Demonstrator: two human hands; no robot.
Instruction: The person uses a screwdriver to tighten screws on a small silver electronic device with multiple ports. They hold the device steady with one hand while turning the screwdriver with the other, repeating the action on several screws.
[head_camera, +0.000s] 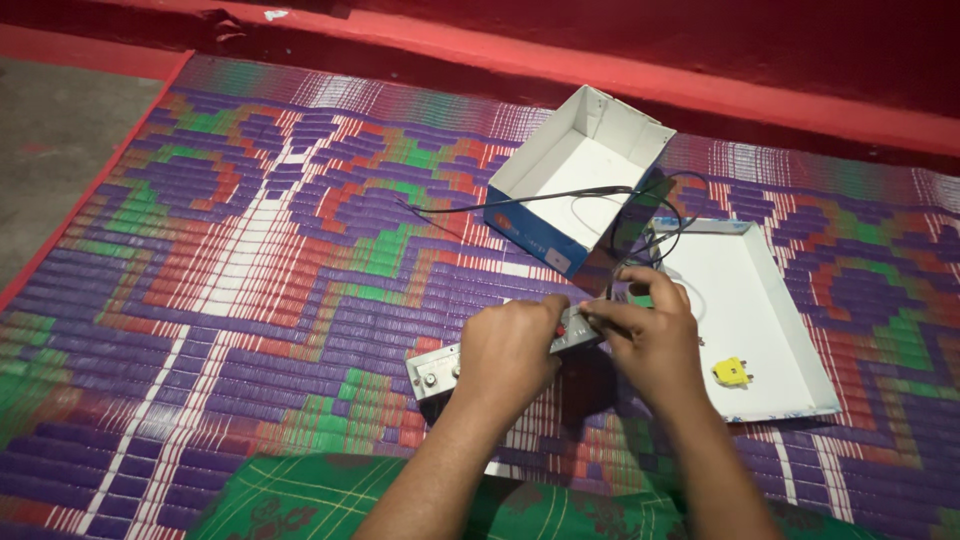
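Both hands meet over a small silver metal box (470, 360), a slim oblong device held just above a woven mat (250, 300) of purple, red and green. The box's long axis runs from lower left to upper right, tilted up toward the right hand. The left hand (510, 350) wraps over its middle from above, fingers curled and closed round the casing, so only the near-left end face with its small round sockets shows beyond the knuckles. The right hand (650, 340) comes in at the far-right end, thumb and forefinger pressed together in a pinch at that end; what exactly they pinch is too small to tell. Thin black wires (600, 195) run away from the right-hand end, looping up and across an open white cardboard box (590, 130) with a blue side that stands beyond the hands. Just right of the right hand lies a shallow white lid or tray (790, 340), and on it, near the right wrist, sits a small yellow plug-like piece (732, 372). Both forearms reach forward from a green checked cloth (330, 500) over the lap.
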